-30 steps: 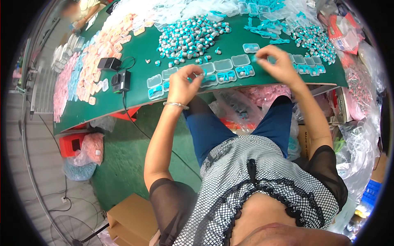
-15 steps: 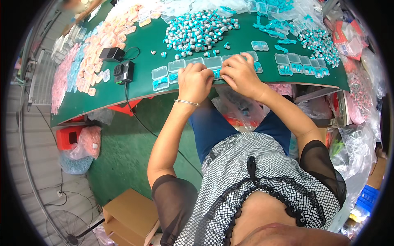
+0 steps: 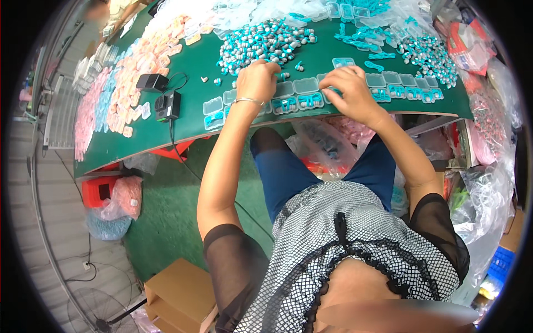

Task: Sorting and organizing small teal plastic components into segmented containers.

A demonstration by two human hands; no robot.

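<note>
My left hand is at the near edge of a pile of small grey-and-teal plugs that look like earplugs. Its fingers curl together, hiding whatever is between them. My right hand hovers over the row of clear plastic cases, thumb and fingers apart, with nothing visible in it. Lids up, the cases stand along the table's front edge. One case between my hands holds teal cord and grey plugs, and so does the case beside it. My left hand and wrist cover part of the row.
More filled cases continue to the right. Teal cords and a second plug pile lie at the back right. Peach cases cover the left of the green table, near a black box-shaped device with a cable.
My left hand has moved from the cases up to the plug pile. My right hand has shifted right and loosened, uncovering filled cases between the hands.
</note>
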